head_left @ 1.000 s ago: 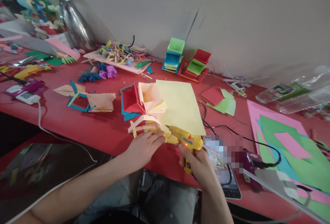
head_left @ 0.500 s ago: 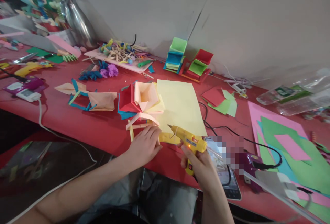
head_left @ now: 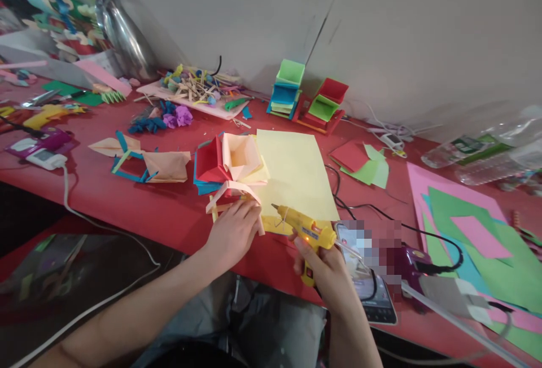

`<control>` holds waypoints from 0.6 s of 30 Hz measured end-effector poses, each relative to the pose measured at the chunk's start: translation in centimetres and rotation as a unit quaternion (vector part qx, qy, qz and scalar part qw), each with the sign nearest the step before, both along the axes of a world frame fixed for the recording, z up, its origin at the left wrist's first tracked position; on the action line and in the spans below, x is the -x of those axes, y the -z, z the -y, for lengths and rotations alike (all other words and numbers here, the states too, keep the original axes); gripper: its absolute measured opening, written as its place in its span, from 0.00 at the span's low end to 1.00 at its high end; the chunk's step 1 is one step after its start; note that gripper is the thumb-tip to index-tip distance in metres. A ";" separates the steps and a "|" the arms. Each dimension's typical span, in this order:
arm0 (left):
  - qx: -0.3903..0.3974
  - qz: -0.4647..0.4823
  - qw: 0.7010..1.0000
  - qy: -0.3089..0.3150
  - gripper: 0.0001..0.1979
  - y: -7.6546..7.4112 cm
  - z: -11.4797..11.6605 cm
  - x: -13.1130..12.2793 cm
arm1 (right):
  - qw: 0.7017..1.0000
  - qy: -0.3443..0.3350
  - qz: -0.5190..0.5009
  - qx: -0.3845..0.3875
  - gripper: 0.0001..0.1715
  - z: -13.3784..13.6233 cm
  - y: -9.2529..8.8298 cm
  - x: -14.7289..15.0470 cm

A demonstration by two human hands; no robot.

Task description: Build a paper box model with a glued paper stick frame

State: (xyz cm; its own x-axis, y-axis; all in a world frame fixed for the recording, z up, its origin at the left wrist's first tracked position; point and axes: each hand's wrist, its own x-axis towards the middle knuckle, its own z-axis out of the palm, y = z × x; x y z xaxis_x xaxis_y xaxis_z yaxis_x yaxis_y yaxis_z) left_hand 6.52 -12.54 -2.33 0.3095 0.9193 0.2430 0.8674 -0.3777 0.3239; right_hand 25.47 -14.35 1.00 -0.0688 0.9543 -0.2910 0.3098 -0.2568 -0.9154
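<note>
My right hand (head_left: 318, 263) grips a yellow hot glue gun (head_left: 302, 222), its orange light lit and its nozzle pointing left. My left hand (head_left: 235, 230) is closed around a frame of folded paper strips (head_left: 232, 186), peach and yellow; my fingers hide part of it. The nozzle is close to that frame's right side, apart from my left fingertips. Just behind stand an open peach paper box (head_left: 242, 156) and a red one (head_left: 208, 160), with blue paper under the red. A pale yellow sheet (head_left: 292, 170) lies to their right.
Left of the boxes lies a blue and peach paper piece (head_left: 139, 162). Two stacked paper box models (head_left: 284, 88) stand by the wall. A phone (head_left: 368, 289), black cable (head_left: 339, 184) and coloured sheets (head_left: 474, 232) are on the right. Plastic bottles (head_left: 466, 150) lie farther back.
The glue gun has shifted slightly left. My left hand has turned a little, and a peach strip end now shows beside its fingertips.
</note>
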 end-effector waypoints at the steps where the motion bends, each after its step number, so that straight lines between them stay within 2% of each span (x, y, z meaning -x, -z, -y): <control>1: 0.004 -0.002 1.000 0.005 0.14 0.1 -0.1 0.0 | 1.000 -0.001 0.001 0.002 0.20 0.0 0.0 0.0; 8: 0.019 -0.021 0.999 0.015 0.13 0.0 -0.4 0.3 | 1.000 -0.008 0.014 0.013 0.20 0.3 0.2 0.1; 11: 0.022 -0.028 0.999 0.018 0.12 0.0 -0.5 0.3 | 0.999 -0.031 0.041 0.006 0.22 0.1 0.5 0.4; 16: 0.029 -0.015 0.999 0.025 0.14 0.0 -0.5 0.4 | 0.989 -0.072 0.123 -0.026 0.23 -0.4 0.8 1.4; 18: 0.037 -0.010 0.999 0.028 0.14 0.0 -0.6 0.5 | 0.979 -0.070 0.178 -0.077 0.21 -0.5 0.8 1.9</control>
State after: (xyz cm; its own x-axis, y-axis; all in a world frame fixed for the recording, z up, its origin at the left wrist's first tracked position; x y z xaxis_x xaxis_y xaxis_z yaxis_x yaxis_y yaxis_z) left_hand 5.99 -11.93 -2.31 0.3656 0.9154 0.1687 0.8521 -0.4021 0.3351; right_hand 23.56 -13.81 0.19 -0.1224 0.9771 -0.1738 0.6378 -0.0568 -0.7681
